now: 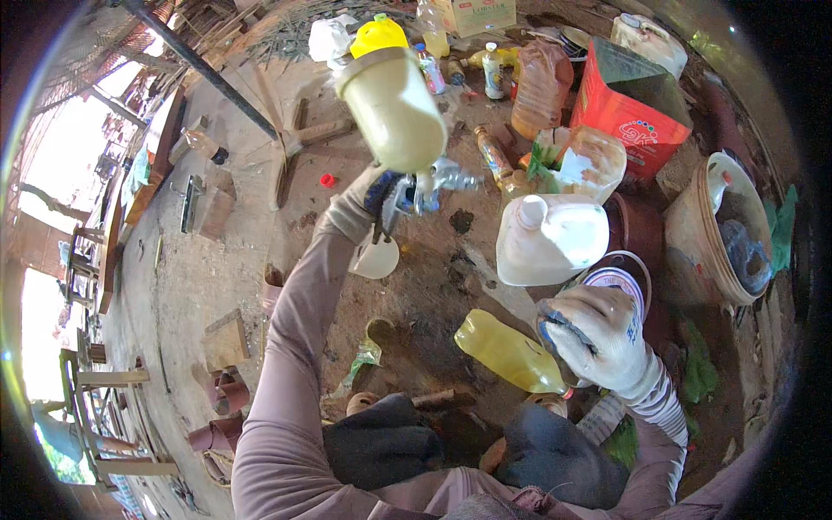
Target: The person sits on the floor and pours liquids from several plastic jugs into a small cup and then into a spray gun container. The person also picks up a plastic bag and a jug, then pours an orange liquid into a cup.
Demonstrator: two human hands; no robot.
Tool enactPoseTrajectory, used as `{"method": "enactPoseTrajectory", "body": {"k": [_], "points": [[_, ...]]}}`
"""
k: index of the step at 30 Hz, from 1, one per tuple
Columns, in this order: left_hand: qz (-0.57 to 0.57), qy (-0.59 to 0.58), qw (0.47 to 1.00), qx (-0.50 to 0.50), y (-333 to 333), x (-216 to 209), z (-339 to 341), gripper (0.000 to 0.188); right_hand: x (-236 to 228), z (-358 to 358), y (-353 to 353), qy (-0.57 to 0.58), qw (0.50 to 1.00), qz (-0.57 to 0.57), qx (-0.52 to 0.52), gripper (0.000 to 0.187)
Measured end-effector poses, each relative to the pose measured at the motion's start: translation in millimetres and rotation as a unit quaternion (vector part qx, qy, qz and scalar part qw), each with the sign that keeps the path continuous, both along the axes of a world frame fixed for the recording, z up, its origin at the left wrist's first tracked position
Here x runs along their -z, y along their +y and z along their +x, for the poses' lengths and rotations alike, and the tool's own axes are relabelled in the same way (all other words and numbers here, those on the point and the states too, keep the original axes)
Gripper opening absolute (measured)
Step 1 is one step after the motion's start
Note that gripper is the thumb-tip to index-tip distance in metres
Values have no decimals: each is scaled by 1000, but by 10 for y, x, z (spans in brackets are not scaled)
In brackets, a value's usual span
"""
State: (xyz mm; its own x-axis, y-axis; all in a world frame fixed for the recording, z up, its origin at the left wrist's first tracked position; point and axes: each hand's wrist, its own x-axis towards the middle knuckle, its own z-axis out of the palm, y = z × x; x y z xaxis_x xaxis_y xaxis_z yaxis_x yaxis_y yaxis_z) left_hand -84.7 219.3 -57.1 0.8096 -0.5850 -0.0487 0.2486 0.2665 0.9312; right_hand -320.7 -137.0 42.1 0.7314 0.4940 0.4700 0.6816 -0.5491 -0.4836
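My left hand, in a glove, is raised and closed on a spray gun. Its pale cream cup sits on top, tilted. Just below that hand shows a small white cup; I cannot tell whether it is touched. My right hand, in a white glove, has curled fingers; whatever they hold, if anything, is hidden. Behind it stands a paint can with a wire handle. A clear bottle of yellowish liquid lies beside that hand, and a white jug stands beyond it.
A red cut-open tin and a large bucket with rags stand on the right. Several bottles, including a small white bottle, and a yellow jug are at the back. Wood blocks and a red cap lie on the left.
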Motion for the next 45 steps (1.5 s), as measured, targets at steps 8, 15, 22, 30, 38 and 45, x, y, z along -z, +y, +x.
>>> {"method": "enactPoseTrajectory", "body": {"k": [8,15,22,30,38,45], "points": [[185,-52,949,-250,-635,134,-133,23,88,77,31,14,1000,-11,-5,25],[320,-115,888,-308,-759,633,-65,24,92,121,-30,30,999,-37,6,26],[423,-167,817,-355,-972,1419,-63,47,207,186,-58,45,998,-33,7,26],[517,-91,741,-420,-1405,2087,-306,58,272,267,-57,74,996,-44,7,28],[537,-49,777,-325,-1337,2063,-532,89,348,225,-20,41,994,-102,20,27],[503,-97,854,-92,-443,1424,-1035,79,627,59,100,216,958,-188,-2,26]]}}
